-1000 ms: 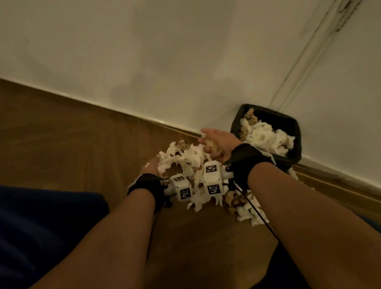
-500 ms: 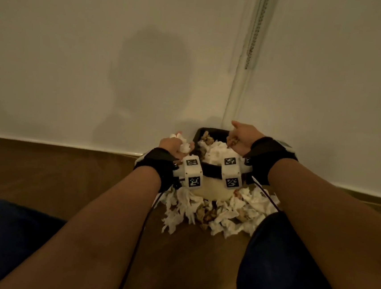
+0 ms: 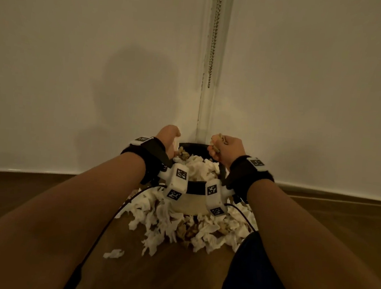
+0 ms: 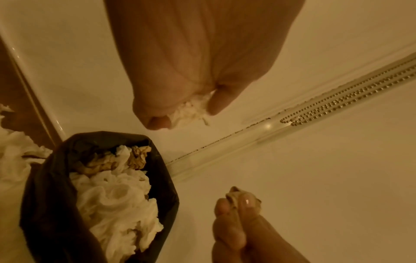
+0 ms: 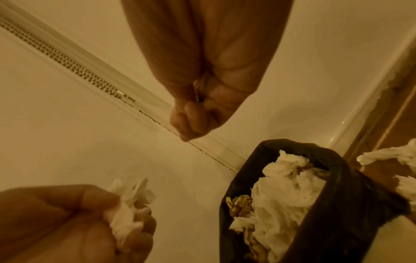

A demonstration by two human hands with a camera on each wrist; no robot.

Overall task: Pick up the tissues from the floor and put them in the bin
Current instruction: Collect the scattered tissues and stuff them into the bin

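A small bin (image 3: pixel 195 188) with a black liner stands against the wall, heaped with white and brown tissues (image 3: pixel 202 168). My left hand (image 3: pixel 170 134) is raised above the bin's left edge and grips a white tissue (image 4: pixel 191 112), which also shows in the right wrist view (image 5: pixel 128 210). My right hand (image 3: pixel 225 147) hovers over the bin's right edge, fingers curled round a brownish tissue (image 4: pixel 238 197). A pile of crumpled tissues (image 3: pixel 184 227) lies on the wooden floor in front of the bin. One stray tissue (image 3: pixel 114 253) lies nearer to me.
The bin (image 4: pixel 56 195) sits in front of a white wall with a vertical frame and a bead chain (image 3: pixel 215 35). A white skirting runs along the wooden floor (image 3: pixel 29 194). My dark-clothed knee (image 3: pixel 255 278) is at the lower right, close to the pile.
Both hands rose from the floor pile to above the bin, each carrying a tissue. The view swung so that the bin now lies straight ahead between my wrists.
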